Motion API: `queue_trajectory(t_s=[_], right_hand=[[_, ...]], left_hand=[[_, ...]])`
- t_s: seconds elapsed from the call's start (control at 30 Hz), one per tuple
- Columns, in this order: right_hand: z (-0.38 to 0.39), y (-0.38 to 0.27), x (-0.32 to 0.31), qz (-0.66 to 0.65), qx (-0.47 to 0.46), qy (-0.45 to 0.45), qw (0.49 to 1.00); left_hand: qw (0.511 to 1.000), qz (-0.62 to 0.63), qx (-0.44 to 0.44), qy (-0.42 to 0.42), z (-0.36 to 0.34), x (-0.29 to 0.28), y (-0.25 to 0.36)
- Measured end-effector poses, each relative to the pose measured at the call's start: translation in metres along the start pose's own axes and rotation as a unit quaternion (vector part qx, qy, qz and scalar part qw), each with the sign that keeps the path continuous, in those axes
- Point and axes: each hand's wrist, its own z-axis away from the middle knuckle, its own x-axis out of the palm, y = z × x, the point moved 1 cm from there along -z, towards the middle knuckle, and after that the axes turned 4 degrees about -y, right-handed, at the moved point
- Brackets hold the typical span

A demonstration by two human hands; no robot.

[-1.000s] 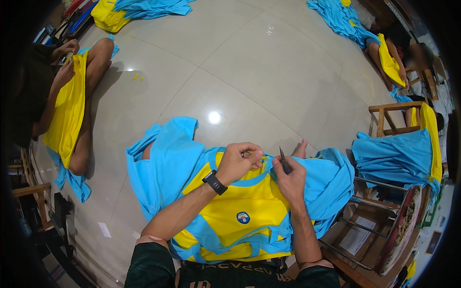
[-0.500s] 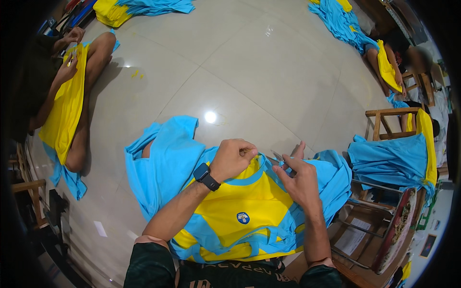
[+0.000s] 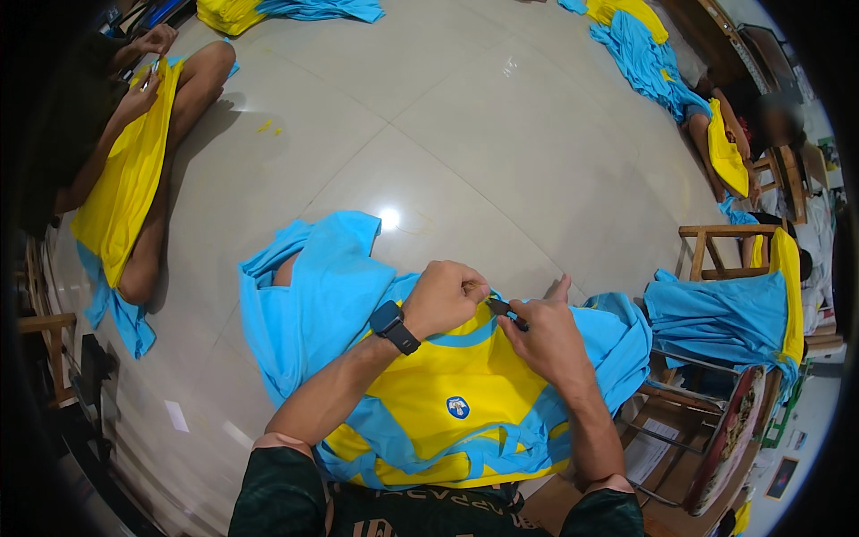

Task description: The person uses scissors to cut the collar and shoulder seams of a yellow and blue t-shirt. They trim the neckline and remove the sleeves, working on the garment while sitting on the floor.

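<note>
A yellow garment (image 3: 447,385) with light blue trim and a small round badge lies over my lap among light blue fabric (image 3: 313,295). My left hand (image 3: 447,295), with a dark watch (image 3: 394,328) on its wrist, pinches the collar's upper edge. My right hand (image 3: 537,331) grips small dark thread snips (image 3: 505,311), their tip at that edge just right of my left fingertips. Whether the tip touches fabric or thread is too small to tell.
People with yellow and blue garments sit at left (image 3: 134,170) and upper right (image 3: 725,143). More garments (image 3: 304,9) lie at the back. Blue garments hang on a wooden stool (image 3: 698,242) at right, beside a metal-framed seat (image 3: 734,430). Yellow scraps lie on the tiled floor (image 3: 447,161).
My right hand and the snips have moved left toward my left fingers; the snips' tip has swung from upright to pointing left at the collar edge. The left co-worker's hands have risen slightly.
</note>
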Motion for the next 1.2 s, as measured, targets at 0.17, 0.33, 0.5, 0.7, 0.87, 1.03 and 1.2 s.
queue_trajectory(t_s=[0.17, 0.33, 0.5, 0.7, 0.87, 1.03, 1.2], right_hand=[[-0.005, -0.003, 0.005, 0.009, 0.025, -0.027, 0.999], [-0.004, -0.01, -0.003, -0.025, 0.053, -0.031, 0.998], [-0.004, -0.01, -0.008, -0.005, 0.049, -0.034, 0.998], [-0.009, -0.011, -0.001, -0.004, 0.05, -0.018, 0.999], [-0.012, -0.007, -0.004, -0.009, 0.072, -0.04, 0.997], [-0.01, -0.002, -0.017, -0.03, 0.076, -0.083, 0.993], [-0.006, -0.004, -0.012, -0.044, 0.05, -0.079, 0.995]], left_hand=[[1.0, -0.001, -0.005, -0.008, 0.0, 0.002, -0.003], [1.0, -0.023, -0.005, -0.02, -0.001, -0.002, 0.0], [0.998, -0.034, -0.032, -0.046, -0.002, -0.004, 0.002], [1.0, -0.005, 0.001, -0.013, -0.001, -0.001, 0.002], [1.0, -0.021, 0.016, -0.004, 0.0, -0.002, 0.002], [0.999, -0.029, 0.023, 0.0, -0.001, -0.003, 0.001], [1.0, -0.01, 0.017, -0.001, -0.001, -0.002, 0.002]])
